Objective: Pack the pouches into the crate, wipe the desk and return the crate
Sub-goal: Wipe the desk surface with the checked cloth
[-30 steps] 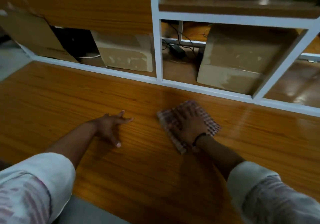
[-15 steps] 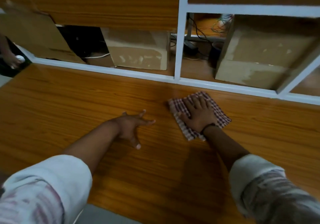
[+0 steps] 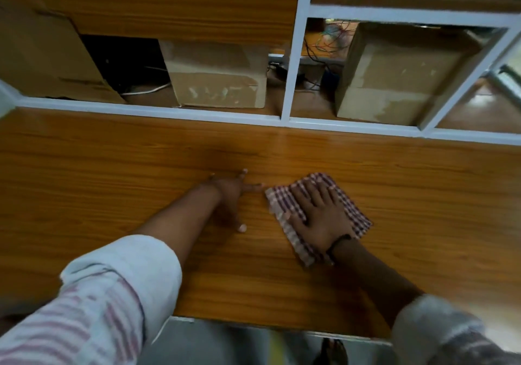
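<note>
A red-and-white checked cloth [image 3: 353, 212] lies flat on the wooden desk [image 3: 112, 181], right of centre. My right hand [image 3: 321, 215] presses on it with straight, spread fingers. My left hand [image 3: 232, 195] rests on the bare wood just left of the cloth, fingers spread, fingertips close to the cloth's left edge. No pouches and no crate are in view.
A white metal frame [image 3: 290, 82] borders the desk's far edge. Behind it stand a cardboard box [image 3: 217, 82], a larger box [image 3: 394, 77], a leaning cardboard sheet [image 3: 48, 54] and tangled cables [image 3: 329, 40]. The desk's near edge [image 3: 253, 323] runs below my arms.
My right hand has slid the cloth toward me and a little left, closer to my left hand. The view has shifted, so the frame and boxes sit further right.
</note>
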`<state>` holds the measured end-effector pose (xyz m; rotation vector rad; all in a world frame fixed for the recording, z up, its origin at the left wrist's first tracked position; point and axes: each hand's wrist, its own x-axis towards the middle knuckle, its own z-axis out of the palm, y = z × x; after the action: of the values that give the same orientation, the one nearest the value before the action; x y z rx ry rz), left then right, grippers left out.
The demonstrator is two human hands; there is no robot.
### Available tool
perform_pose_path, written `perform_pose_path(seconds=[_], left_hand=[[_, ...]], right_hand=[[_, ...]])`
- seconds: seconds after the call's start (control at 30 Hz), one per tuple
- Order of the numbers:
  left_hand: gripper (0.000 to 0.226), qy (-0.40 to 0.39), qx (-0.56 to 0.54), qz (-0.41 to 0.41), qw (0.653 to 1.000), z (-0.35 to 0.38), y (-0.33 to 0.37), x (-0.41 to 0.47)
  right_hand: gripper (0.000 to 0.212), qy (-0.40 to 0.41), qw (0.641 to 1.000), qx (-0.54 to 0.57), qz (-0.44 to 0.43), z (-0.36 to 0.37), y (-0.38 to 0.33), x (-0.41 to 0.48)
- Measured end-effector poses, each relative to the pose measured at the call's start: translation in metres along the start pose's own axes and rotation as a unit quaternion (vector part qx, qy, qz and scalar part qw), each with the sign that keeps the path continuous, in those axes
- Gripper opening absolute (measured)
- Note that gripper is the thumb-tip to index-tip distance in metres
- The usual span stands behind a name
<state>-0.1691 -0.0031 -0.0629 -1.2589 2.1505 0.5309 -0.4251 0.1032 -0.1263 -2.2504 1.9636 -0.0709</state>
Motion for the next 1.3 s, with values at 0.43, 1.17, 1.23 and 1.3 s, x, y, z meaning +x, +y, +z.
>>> perform_pose_path(seconds=[0.43,1.17,1.23,1.3], left_hand=[[0.131,0.022,0.014,0.011,1.0,0.03,-0.041,-0.048],[0.132,0.047,-0.07,-0.05,0.995,0.067,-0.19,-0.058],[0.13,0.047,-0.082,-0.047,0.994,0.067,-0.202,-0.056],[0.129,0.041,-0.088,-0.042,0.994,0.064,-0.208,-0.055]], right_hand=[[0.085,0.01,0.983,-0.003,0.184,-0.001,-0.016,-0.025],[0.079,-0.052,0.981,-0.035,-0.183,0.005,-0.093,0.065],[0.08,-0.014,0.993,-0.026,-0.111,0.002,-0.067,0.103],[0.084,0.011,1.0,-0.019,-0.002,-0.003,-0.048,0.145]])
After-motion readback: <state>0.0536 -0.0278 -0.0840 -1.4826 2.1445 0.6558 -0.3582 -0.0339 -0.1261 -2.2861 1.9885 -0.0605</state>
